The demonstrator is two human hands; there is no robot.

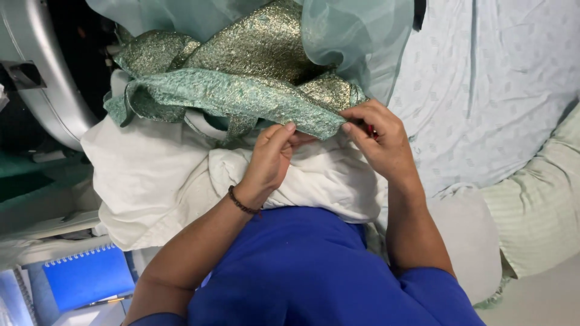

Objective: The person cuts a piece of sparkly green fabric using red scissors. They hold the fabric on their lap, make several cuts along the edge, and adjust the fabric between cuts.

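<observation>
Pinching green glitter fabric, hands hide a red object.

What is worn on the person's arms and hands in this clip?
Both forearms are bare below short blue sleeves. The left hand has a thin dark beaded bracelet at the wrist. The right hand shows no glove, ring or band.

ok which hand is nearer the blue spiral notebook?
Left. The left hand pinches the green glitter fabric edge at centre, on the same side as the blue spiral notebook at lower left. The right hand grips the fabric further right, farther away.
</observation>
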